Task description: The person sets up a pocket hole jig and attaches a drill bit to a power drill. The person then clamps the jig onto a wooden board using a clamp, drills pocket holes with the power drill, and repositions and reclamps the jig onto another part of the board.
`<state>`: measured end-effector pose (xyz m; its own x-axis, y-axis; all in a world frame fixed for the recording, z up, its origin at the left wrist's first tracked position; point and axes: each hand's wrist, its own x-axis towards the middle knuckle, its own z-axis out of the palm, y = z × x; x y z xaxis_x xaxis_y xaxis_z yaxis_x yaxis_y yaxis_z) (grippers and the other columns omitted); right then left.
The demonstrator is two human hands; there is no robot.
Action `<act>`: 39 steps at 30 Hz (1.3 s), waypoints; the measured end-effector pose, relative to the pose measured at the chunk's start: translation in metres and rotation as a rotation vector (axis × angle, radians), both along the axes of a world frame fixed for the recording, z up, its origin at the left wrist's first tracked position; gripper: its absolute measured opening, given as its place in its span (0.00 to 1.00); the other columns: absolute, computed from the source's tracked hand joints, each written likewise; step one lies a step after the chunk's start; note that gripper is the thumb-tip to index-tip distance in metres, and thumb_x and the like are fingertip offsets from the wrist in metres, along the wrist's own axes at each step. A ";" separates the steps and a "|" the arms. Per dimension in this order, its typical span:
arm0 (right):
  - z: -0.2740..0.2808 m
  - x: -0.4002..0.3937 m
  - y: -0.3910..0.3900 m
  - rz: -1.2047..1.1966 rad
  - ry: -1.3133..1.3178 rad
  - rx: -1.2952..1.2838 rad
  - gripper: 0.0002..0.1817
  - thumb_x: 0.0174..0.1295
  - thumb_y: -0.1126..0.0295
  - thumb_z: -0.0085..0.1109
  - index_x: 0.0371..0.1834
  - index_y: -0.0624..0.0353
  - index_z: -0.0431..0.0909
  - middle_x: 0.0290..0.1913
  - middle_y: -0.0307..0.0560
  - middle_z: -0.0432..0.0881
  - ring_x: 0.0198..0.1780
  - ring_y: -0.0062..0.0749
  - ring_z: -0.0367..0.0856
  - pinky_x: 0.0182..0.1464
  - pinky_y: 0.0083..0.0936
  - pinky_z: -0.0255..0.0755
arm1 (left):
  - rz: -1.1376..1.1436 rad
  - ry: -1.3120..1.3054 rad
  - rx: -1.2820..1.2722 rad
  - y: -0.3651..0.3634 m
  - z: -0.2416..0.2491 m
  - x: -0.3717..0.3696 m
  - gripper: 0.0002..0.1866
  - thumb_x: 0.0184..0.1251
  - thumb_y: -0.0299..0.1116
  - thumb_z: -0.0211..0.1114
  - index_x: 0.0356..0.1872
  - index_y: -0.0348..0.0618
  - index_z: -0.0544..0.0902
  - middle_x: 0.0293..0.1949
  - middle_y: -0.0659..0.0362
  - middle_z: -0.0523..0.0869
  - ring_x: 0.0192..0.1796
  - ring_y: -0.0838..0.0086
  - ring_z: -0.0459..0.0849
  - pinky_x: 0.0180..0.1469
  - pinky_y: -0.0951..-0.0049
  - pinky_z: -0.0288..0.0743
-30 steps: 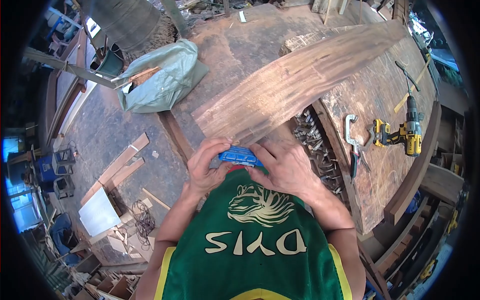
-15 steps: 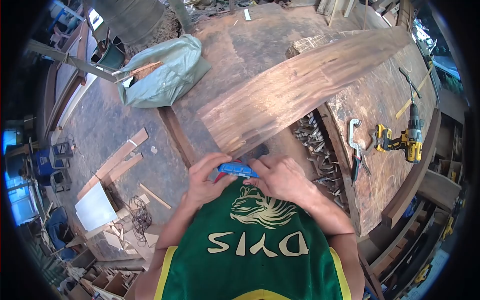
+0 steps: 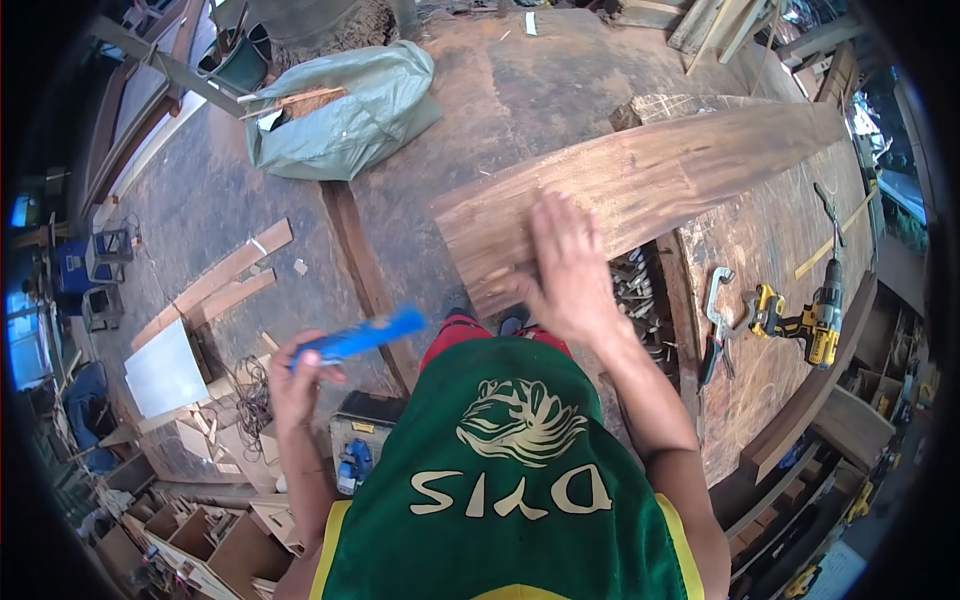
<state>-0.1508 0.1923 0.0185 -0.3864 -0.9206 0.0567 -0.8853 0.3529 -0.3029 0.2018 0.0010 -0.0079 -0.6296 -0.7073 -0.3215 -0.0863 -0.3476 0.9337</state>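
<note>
My left hand [image 3: 302,378] is closed around one end of a flat, elongated blue object [image 3: 365,338], held off to the left of my body. Motion blur smears its outline, so I cannot tell its exact kind. My right hand [image 3: 570,265] lies palm down on the near end of a wide brown wooden board [image 3: 690,165], fingers stretched out. Beside that thumb, a small pale patch [image 3: 495,281] shows on the wood near the board's end. The board reaches away to the upper right, its far part over a scratched worktop [image 3: 765,390].
On the right worktop lie a yellow and black cordless drill [image 3: 824,318] and a locking clamp [image 3: 716,310]. Several metal clamps [image 3: 645,300] fill the gap below the board. A pale green sack [image 3: 340,135] stands ahead; wood strips [image 3: 225,270] and a white sheet [image 3: 167,370] lie left.
My hands have parted. The left has carried the blue object leftward and down; the right has let go of it and moved up onto the board. The view has shifted somewhat.
</note>
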 end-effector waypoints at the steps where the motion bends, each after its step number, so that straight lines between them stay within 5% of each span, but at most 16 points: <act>1: -0.006 -0.005 -0.009 0.015 0.002 0.005 0.48 0.62 0.41 0.58 0.71 0.73 0.61 0.76 0.73 0.55 0.78 0.68 0.49 0.76 0.64 0.39 | 0.122 0.013 0.004 -0.008 -0.004 0.016 0.20 0.73 0.38 0.64 0.56 0.30 0.78 0.40 0.45 0.88 0.28 0.70 0.88 0.30 0.71 0.86; 3: -0.017 -0.006 -0.024 -0.079 0.155 0.048 0.49 0.64 0.42 0.57 0.75 0.74 0.55 0.78 0.72 0.49 0.80 0.66 0.45 0.77 0.65 0.38 | 0.305 0.009 -0.029 -0.019 -0.009 0.038 0.20 0.74 0.39 0.63 0.56 0.31 0.78 0.41 0.44 0.88 0.28 0.71 0.87 0.30 0.72 0.86; 7: -0.042 0.072 -0.063 0.325 0.078 0.102 0.47 0.63 0.45 0.57 0.76 0.68 0.57 0.78 0.67 0.53 0.80 0.62 0.48 0.77 0.62 0.42 | 0.695 0.016 -0.059 -0.022 -0.022 0.048 0.20 0.75 0.40 0.62 0.56 0.32 0.78 0.45 0.43 0.87 0.28 0.74 0.86 0.30 0.75 0.86; 11: -0.088 0.160 -0.072 0.833 -0.020 0.103 0.30 0.64 0.58 0.49 0.63 0.70 0.75 0.70 0.65 0.70 0.77 0.59 0.58 0.78 0.63 0.42 | 0.801 0.062 -0.025 -0.020 -0.034 0.042 0.20 0.76 0.40 0.61 0.57 0.33 0.77 0.45 0.43 0.87 0.28 0.75 0.86 0.31 0.76 0.86; 16: -0.020 0.099 -0.072 0.992 0.465 0.679 0.26 0.68 0.52 0.47 0.51 0.62 0.86 0.66 0.52 0.78 0.78 0.52 0.59 0.79 0.63 0.38 | 0.788 0.020 -0.109 -0.016 -0.055 0.051 0.20 0.76 0.39 0.62 0.57 0.32 0.75 0.45 0.42 0.87 0.28 0.75 0.86 0.31 0.75 0.85; 19: 0.007 0.044 -0.078 1.084 0.491 0.684 0.28 0.68 0.47 0.47 0.54 0.57 0.85 0.67 0.48 0.77 0.78 0.52 0.57 0.79 0.64 0.34 | 0.787 0.043 -0.053 -0.011 -0.068 0.046 0.21 0.75 0.38 0.63 0.58 0.31 0.75 0.44 0.43 0.87 0.27 0.73 0.86 0.31 0.74 0.84; 21: 0.015 0.036 -0.088 0.930 0.527 0.452 0.24 0.63 0.48 0.52 0.44 0.54 0.89 0.63 0.48 0.80 0.79 0.53 0.55 0.80 0.61 0.30 | 0.766 0.042 -0.017 -0.008 -0.075 0.040 0.20 0.74 0.37 0.64 0.57 0.31 0.75 0.41 0.46 0.87 0.27 0.73 0.86 0.31 0.74 0.84; 24: 0.036 0.043 -0.112 0.874 0.549 0.547 0.31 0.65 0.43 0.49 0.57 0.57 0.83 0.67 0.47 0.77 0.78 0.51 0.57 0.80 0.63 0.34 | 0.740 0.069 -0.002 -0.001 -0.086 0.032 0.20 0.73 0.36 0.65 0.57 0.31 0.76 0.38 0.51 0.86 0.28 0.73 0.86 0.31 0.74 0.84; 25: 0.038 0.048 -0.104 1.036 0.682 0.737 0.32 0.64 0.43 0.52 0.56 0.58 0.84 0.67 0.47 0.77 0.78 0.50 0.58 0.80 0.63 0.35 | 0.745 0.075 0.004 0.002 -0.089 0.030 0.20 0.73 0.36 0.65 0.56 0.30 0.77 0.36 0.53 0.85 0.28 0.73 0.86 0.32 0.74 0.83; 30: 0.047 0.062 -0.087 1.112 0.306 0.941 0.29 0.62 0.46 0.55 0.55 0.58 0.85 0.63 0.44 0.80 0.76 0.47 0.61 0.80 0.60 0.35 | 0.717 0.055 -0.016 0.006 -0.098 0.027 0.20 0.72 0.35 0.66 0.56 0.30 0.77 0.37 0.53 0.86 0.29 0.74 0.86 0.33 0.74 0.83; 32: 0.041 0.045 -0.098 0.949 0.491 0.595 0.28 0.60 0.48 0.57 0.51 0.60 0.86 0.56 0.44 0.84 0.74 0.49 0.65 0.81 0.60 0.35 | 0.684 0.035 -0.030 0.005 -0.097 0.024 0.19 0.72 0.35 0.66 0.55 0.30 0.77 0.38 0.53 0.86 0.29 0.74 0.86 0.33 0.75 0.83; 33: 0.038 0.040 -0.105 0.980 0.537 0.374 0.21 0.55 0.52 0.60 0.40 0.55 0.90 0.53 0.45 0.85 0.72 0.50 0.68 0.81 0.60 0.34 | 0.632 0.040 -0.063 0.002 -0.094 0.019 0.19 0.71 0.33 0.67 0.56 0.30 0.77 0.38 0.53 0.86 0.30 0.74 0.86 0.35 0.75 0.82; 34: 0.042 0.046 -0.102 0.982 0.539 0.375 0.21 0.55 0.52 0.60 0.40 0.55 0.90 0.53 0.45 0.85 0.72 0.50 0.68 0.81 0.60 0.34 | 0.582 0.045 -0.099 0.000 -0.091 0.015 0.19 0.71 0.32 0.67 0.56 0.30 0.77 0.39 0.53 0.86 0.31 0.75 0.86 0.36 0.75 0.82; 36: 0.059 0.069 -0.092 1.175 0.370 0.864 0.14 0.46 0.55 0.62 0.29 0.50 0.90 0.51 0.44 0.86 0.73 0.48 0.67 0.81 0.61 0.35 | 0.531 0.088 -0.093 -0.005 -0.087 0.008 0.19 0.69 0.30 0.69 0.56 0.31 0.77 0.42 0.53 0.86 0.35 0.74 0.87 0.40 0.74 0.82; 39: 0.053 0.071 -0.062 1.123 0.160 0.819 0.09 0.39 0.58 0.64 0.20 0.49 0.87 0.39 0.42 0.86 0.65 0.45 0.74 0.80 0.59 0.40 | 0.387 0.135 -0.158 -0.009 -0.085 -0.008 0.21 0.64 0.25 0.72 0.56 0.33 0.77 0.48 0.51 0.86 0.44 0.70 0.87 0.49 0.72 0.81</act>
